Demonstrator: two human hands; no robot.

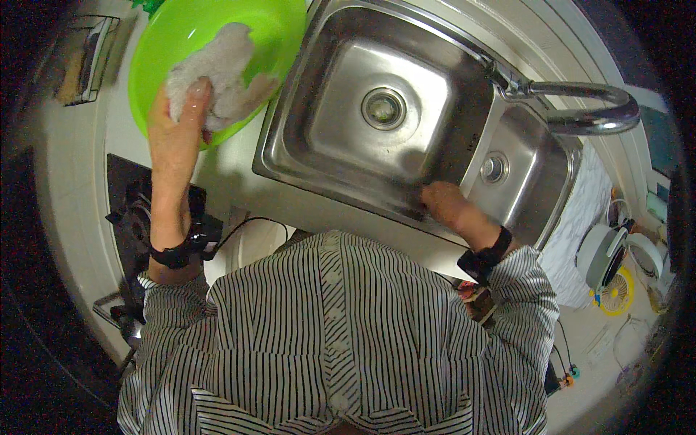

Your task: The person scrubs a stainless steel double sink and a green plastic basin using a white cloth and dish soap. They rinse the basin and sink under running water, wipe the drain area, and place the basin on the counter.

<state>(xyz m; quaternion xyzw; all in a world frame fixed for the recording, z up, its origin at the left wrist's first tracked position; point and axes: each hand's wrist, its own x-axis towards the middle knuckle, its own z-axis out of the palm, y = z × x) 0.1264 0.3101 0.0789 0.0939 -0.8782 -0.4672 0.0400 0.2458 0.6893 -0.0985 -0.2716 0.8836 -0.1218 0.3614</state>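
Note:
My left hand grips a wet-looking, off-white cloth at the near side of a bright green plastic basin. My thumb lies on top of the cloth, and the other fingers are mostly hidden. The cloth spreads across the basin's inside. My right hand is over the near edge of a stainless steel double sink, close to the divider between the bowls. It is blurred and its fingers are curled downward, so whether they hold anything is hidden. The larger bowl's drain shows in the middle of its floor.
A chrome faucet curves out at the sink's right rear. The small bowl's drain lies right of the divider. A black gas hob is beneath my left forearm. Light-coloured pots and a yellow fan stand far right.

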